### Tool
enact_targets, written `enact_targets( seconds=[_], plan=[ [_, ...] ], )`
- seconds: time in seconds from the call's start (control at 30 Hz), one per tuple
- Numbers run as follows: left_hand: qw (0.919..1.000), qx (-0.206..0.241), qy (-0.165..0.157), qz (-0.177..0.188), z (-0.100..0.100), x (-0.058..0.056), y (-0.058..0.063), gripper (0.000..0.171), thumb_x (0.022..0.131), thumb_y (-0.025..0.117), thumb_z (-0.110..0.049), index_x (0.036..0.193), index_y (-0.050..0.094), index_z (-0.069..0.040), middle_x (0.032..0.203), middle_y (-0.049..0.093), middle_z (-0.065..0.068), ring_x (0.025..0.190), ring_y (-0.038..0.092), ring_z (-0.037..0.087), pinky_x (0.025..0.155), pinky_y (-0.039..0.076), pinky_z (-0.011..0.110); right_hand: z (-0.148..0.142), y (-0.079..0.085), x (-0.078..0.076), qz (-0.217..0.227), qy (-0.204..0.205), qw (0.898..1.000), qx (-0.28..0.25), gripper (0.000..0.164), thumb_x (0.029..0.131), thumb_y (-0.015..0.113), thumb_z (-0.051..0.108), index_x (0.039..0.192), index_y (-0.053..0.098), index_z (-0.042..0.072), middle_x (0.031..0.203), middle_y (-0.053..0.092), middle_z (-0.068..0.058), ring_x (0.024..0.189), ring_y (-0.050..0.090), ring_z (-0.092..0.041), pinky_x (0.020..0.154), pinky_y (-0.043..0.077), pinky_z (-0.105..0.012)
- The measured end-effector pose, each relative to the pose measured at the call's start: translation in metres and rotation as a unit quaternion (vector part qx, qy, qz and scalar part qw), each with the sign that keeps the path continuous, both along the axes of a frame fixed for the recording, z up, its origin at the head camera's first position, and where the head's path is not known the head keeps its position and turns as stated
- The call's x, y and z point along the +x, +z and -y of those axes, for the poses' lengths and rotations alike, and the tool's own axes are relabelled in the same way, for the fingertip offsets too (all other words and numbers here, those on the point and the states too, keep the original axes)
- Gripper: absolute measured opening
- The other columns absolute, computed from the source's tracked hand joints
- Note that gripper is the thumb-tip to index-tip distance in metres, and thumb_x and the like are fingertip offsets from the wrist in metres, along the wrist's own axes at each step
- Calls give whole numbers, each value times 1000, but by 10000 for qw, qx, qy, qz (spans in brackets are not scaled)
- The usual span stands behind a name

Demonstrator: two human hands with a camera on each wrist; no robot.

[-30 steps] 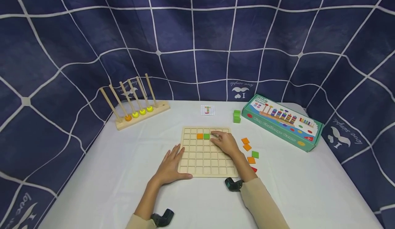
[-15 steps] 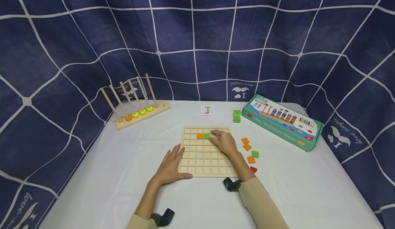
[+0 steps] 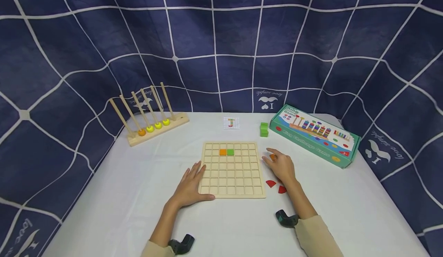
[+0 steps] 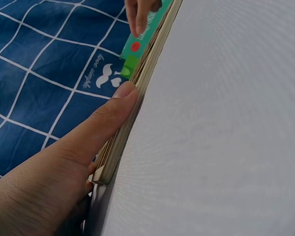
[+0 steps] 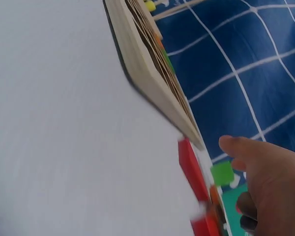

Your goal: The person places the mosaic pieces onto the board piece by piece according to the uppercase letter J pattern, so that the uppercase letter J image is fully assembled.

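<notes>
My left hand (image 3: 188, 187) rests at the lower left corner of a wooden grid board (image 3: 239, 180). Its fingers lie along the left side, and the thumb (image 4: 110, 110) touches the front edge. One orange square tile (image 3: 223, 152) and one green square tile (image 3: 230, 152) sit side by side in the board's second row. Right of the board, my right hand (image 3: 282, 167) hovers over loose tiles, thumb and forefinger apart. An orange tile (image 3: 273, 157) shows between them; other loose tiles are hidden under the hand. Two red quarter-round pieces (image 3: 271, 184) lie near the wrist.
Behind the board lies a small pattern card (image 3: 231, 123), with green blocks (image 3: 264, 130) to its right. A green game box (image 3: 315, 136) stands at back right. At back left is a wooden peg rack (image 3: 159, 129) with orange and yellow rings.
My right hand has left the board's second row and moved right, over the loose tiles. The left hand and the two tiles in the board stay as they were.
</notes>
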State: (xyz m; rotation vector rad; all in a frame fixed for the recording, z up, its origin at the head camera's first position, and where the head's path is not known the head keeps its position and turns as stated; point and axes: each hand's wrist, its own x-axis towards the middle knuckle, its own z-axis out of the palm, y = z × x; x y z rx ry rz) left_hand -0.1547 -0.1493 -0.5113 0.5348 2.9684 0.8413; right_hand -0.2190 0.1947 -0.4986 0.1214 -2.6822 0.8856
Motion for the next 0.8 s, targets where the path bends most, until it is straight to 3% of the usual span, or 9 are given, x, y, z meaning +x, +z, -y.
enact_targets(
  seconds=[0.33,0.43,0.6,0.8],
  plan=[
    [9999,58,-42,-97,1,0,1,119,58,68,-73,144,27,-2,152,15,14,140,9,26,112,4,42,-17,-7,8,7,-554,9974,451,51,78,71,44,113,66,8,45,33,0,41,30,-17,39,23,-29],
    [10000,42,-53,-19,0,0,1,119,58,68,-73,145,26,-3,152,13,13,140,7,24,112,2,40,-19,-8,8,126,-707,9960,527,52,77,71,45,111,66,6,46,40,-2,42,35,-19,39,25,-30],
    [10000,33,-62,14,0,-1,0,120,58,68,-73,145,26,-3,153,13,13,140,6,23,112,2,40,-20,-10,8,245,-722,9960,469,44,78,71,40,106,68,6,61,59,-8,53,49,-23,45,38,-32],
    [9999,64,-65,-45,1,-1,-1,119,58,68,-73,145,26,-3,152,14,13,140,6,24,112,2,41,-19,-8,8,283,-489,9979,314,34,80,69,31,106,69,8,46,41,0,46,39,-19,43,30,-30]
  ],
)
